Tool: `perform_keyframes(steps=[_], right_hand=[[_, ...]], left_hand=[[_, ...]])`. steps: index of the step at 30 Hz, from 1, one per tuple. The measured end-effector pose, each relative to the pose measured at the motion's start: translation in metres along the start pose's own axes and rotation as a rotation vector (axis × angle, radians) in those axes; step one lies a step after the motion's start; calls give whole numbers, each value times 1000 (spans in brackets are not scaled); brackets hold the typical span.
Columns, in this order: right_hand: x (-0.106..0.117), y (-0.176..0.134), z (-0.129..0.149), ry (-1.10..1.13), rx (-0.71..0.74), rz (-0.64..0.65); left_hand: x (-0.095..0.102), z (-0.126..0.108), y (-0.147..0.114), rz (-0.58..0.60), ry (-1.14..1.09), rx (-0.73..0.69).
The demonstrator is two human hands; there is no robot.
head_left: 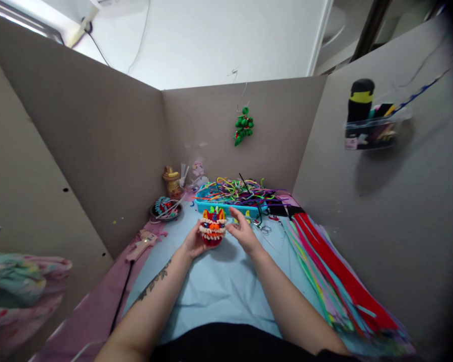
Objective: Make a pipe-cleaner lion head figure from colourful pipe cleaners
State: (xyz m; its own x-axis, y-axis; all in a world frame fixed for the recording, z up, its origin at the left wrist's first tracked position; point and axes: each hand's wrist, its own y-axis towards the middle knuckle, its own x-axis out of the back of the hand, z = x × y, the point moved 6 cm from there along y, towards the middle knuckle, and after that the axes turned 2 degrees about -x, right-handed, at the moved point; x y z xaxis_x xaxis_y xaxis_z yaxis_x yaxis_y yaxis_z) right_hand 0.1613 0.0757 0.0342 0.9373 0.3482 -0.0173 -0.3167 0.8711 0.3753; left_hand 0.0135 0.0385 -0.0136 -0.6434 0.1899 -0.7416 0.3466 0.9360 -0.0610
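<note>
A small figure head (213, 229) made of fuzzy craft stems, red, orange and cream with green on top, is held up over the blue cloth (226, 286). My left hand (194, 242) is wrapped around its left side and underside. On the other side, my right hand (243, 230) has its fingers apart, close to the figure's right edge. Whether a fingertip touches the figure I cannot tell. Nothing shows between the right hand's fingers.
A blue tray (230, 207) heaped with coloured craft stems stands behind the hands. Scissors (265, 229) lie to the right, near bundles of long stems (332, 261). At left are a dark bowl (166, 213) and a pink corded tool (142, 246). Grey panels (207, 120) enclose the table.
</note>
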Motion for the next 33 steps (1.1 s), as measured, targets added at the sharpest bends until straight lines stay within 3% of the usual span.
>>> perform_keyframes(steps=[5, 11, 16, 23, 28, 33], right_hand=[[-12, -2, 4, 152, 19, 77], [-16, -5, 5, 55, 7, -14], [-15, -8, 13, 45, 0, 17], [-17, -15, 23, -72, 184, 25], [-1, -3, 4, 179, 7, -148], [8, -1, -12, 439, -206, -302]], left_hand=[[-2, 14, 3, -32, 68, 44], [-1, 13, 5, -143, 116, -10], [7, 8, 8, -257, 108, -89], [-3, 0, 9, -204, -59, -163], [5, 1, -1, -247, 3, -93], [-3, -4, -13, -115, 160, -126]])
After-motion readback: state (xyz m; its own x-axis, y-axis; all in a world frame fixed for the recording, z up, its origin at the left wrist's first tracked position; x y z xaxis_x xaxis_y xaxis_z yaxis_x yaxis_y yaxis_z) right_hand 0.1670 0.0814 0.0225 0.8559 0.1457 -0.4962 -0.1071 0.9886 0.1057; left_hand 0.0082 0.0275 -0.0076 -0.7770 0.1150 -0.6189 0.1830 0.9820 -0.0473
